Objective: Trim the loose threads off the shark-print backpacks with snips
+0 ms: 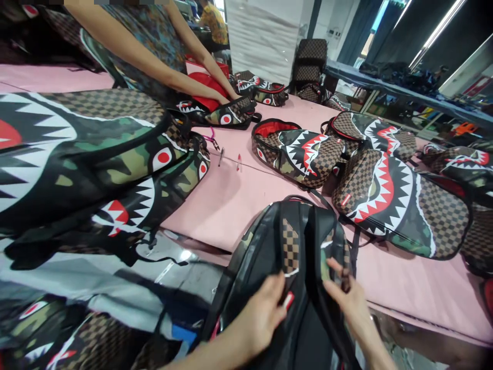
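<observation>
Reached in from six o'clock with both forearms, wrists bent slightly upward. Kept the left hand (262, 313) half curled, fingers folded over the black back panel of a backpack (265, 246), thumb lying just beside a small red tab (288, 300). Pinched a shoulder strap (332, 241) with the right hand (348, 298), thumb and forefinger closed on a dark piece at the strap's lower end, remaining fingers loosely bent. Held that backpack straps-up at six o'clock, its top leaning toward the near edge of a pink table (231, 200).

Across the table: a tall stack of shark-mouth backpacks (77, 154) at nine o'clock, in camouflage and brown check. An open bag with red lining (296, 151) near the centre, and a larger shark-mouth backpack (389, 200) lying flat at three o'clock, just beside it. Small pink-handled snips (211, 137) and two thin tools on the bare cloth between. At eleven o'clock, a co-worker's hands (225, 95) pressed down on another bag. Farther back at one o'clock, a pile of checkered bags (311, 61); above it, long ceiling light strips (435, 33).
</observation>
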Demonstrator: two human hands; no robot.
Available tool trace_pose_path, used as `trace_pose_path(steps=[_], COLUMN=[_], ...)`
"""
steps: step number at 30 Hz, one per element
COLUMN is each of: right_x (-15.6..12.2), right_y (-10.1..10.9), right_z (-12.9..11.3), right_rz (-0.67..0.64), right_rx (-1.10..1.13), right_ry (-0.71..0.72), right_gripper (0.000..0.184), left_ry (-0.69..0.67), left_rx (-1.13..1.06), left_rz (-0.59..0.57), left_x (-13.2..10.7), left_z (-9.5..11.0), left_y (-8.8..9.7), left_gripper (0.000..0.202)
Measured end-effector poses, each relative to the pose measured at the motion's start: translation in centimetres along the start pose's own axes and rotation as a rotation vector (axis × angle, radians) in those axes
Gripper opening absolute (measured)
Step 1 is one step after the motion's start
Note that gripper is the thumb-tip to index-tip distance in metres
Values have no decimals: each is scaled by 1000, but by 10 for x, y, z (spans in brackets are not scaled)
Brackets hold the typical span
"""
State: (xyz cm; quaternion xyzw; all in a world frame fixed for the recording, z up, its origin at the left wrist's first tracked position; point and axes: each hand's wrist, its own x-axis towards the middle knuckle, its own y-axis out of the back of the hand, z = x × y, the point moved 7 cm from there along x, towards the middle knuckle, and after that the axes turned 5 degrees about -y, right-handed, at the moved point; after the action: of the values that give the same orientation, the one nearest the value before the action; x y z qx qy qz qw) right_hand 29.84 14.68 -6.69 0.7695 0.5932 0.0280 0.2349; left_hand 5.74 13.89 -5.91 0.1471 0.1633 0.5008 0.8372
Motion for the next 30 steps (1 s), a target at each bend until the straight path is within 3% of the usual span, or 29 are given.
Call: trace_pose_path(steps=[2,3,5,8,10,14,20,23,26,28,30], right_x=[-10,-10,-7,-1,2,4,9,8,3,-3,-6], right_y=[-5,-1,13,27,21,-11,-29,-26,-28,-43,-74], right_z=[5,5,-7,-42,-62,-84,-86,-95,-114,-134,-157], right_rz=[-13,-2,63,160,162,85,30,34,71,63,-26], right_rx=[-163,-206,-232,-208,-182,-160,-184,-219,-245,-270,-315], right_ry=[41,54,83,174,223,293,181,216,342,484,632], right_gripper=[48,46,41,37,35,30,30,28,25,23,25], left_ry=[-46,-51,-37,-15,40,98,88,40,8,4,-22], left_rx=[291,364,384,344,338,291,284,319,338,324,312], left_rz=[-149,-165,-27,384,404,188,86,158,264,325,395], left_x=[-6,-2,18,55,82,124,142,133,118,108,100], left_z=[-4,-7,-15,-28,-45,-74,-81,-74,-75,-79,-80], left_y=[-23,-20,14,90,114,119,124,123,121,122,126], left_gripper=[30,23,29,24,30,17,21,18,33,43,42])
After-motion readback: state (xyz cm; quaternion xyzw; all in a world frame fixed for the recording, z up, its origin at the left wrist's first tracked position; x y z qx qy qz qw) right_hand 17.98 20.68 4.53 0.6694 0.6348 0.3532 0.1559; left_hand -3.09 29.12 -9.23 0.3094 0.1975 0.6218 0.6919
